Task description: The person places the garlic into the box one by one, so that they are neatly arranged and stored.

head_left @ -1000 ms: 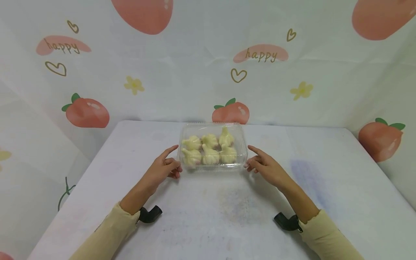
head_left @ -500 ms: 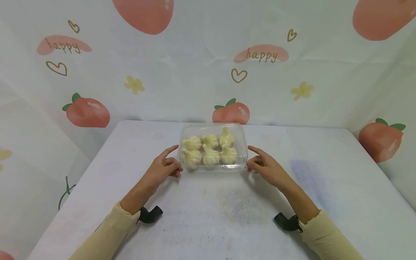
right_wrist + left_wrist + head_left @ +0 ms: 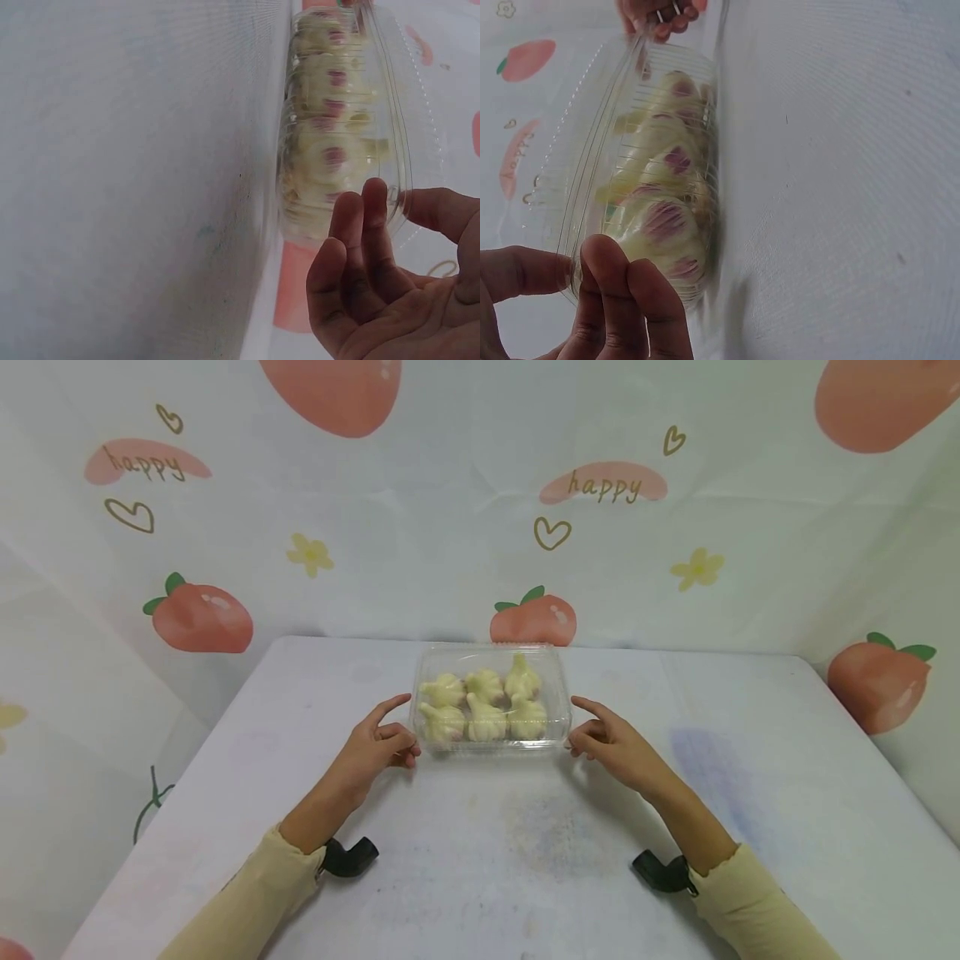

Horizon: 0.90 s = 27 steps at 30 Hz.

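A clear, hinged plastic box [image 3: 556,693] with its lid down lies near the far side of the white table, and several garlic bulbs [image 3: 487,720] show through it in two rows. At its near left corner my left hand [image 3: 373,750] pinches the rim, index finger stretched along the side. My right hand [image 3: 613,745] does likewise at the right corner. From the left wrist, the fingers [image 3: 605,262] sit around the box's edge, and the bulbs' purple-marked ends face the camera. In the right wrist view, fingertips [image 3: 347,214] overlap the box wall below the rim.
Behind the table hangs a white cloth [image 3: 435,527] printed with peaches, hearts and flowers. A black curved piece is at each sleeve cuff, left [image 3: 351,857] and right [image 3: 662,871]. A green printed stem [image 3: 153,797] shows beyond the table's left edge.
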### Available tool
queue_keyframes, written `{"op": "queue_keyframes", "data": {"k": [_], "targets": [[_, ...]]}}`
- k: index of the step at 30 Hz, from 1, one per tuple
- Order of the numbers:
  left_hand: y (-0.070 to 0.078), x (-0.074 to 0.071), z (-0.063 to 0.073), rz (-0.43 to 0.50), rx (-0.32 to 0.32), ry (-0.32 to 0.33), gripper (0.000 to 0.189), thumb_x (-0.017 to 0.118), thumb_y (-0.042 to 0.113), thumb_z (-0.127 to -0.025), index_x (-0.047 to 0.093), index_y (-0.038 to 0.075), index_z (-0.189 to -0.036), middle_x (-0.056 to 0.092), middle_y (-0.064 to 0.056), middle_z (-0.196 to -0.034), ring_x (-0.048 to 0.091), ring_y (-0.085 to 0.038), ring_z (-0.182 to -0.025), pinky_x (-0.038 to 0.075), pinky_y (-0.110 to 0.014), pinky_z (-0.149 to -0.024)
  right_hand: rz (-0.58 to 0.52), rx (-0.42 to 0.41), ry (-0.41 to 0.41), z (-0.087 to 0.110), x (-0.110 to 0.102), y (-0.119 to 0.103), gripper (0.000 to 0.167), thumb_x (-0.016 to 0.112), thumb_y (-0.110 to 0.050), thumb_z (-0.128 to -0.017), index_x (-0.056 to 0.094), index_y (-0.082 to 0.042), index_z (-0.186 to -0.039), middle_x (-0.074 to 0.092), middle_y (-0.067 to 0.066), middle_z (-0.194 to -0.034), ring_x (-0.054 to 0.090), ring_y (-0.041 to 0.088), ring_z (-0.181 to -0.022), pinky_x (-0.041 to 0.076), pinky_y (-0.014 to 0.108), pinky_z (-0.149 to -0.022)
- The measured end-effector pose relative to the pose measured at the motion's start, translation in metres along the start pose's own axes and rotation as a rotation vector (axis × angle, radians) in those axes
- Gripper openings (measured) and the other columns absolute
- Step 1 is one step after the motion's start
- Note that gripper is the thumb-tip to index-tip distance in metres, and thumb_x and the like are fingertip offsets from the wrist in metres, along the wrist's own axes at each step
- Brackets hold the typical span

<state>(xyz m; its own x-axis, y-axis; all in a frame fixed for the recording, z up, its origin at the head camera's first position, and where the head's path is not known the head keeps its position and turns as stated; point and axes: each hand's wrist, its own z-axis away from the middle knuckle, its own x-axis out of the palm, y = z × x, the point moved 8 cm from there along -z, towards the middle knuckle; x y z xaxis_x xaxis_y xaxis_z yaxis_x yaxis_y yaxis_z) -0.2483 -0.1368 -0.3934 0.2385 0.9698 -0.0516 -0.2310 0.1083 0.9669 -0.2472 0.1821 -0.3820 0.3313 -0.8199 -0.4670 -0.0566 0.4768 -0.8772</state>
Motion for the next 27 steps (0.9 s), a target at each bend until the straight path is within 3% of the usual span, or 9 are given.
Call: {"op": "queue_keyframes", "data": {"k": [17,27], "targets": [[0.0018,0.0004,-0.0012,-0.071,-0.002,0.021,0.063,0.052,0.011,-0.099,0.027,0.020,-0.157,0.066,0.001,-0.087,0.066,-0.014,-0.078,0.057,-0.026,-0.076,0.009,0.006,0.006,0.0012,0.0000,0.0009,0.066,0.057,-0.021,-0.101,0.025,-0.007,-0.157,0.070,0.019,-0.109,0.067,0.019,-0.092,0.053,0.030,-0.085],[-0.0001,-0.0009,0.0010,-0.001,0.003,0.063,0.063,0.053,0.005,-0.097,0.032,0.017,-0.154,0.066,0.004,-0.080,0.066,-0.012,-0.074,0.058,-0.025,-0.076,-0.011,0.005,-0.012,0.0002,0.0011,0.0017,0.066,0.057,-0.021,-0.101,0.024,-0.007,-0.157,0.070,0.020,-0.107,0.067,0.023,-0.093,0.052,0.032,-0.088]]}}
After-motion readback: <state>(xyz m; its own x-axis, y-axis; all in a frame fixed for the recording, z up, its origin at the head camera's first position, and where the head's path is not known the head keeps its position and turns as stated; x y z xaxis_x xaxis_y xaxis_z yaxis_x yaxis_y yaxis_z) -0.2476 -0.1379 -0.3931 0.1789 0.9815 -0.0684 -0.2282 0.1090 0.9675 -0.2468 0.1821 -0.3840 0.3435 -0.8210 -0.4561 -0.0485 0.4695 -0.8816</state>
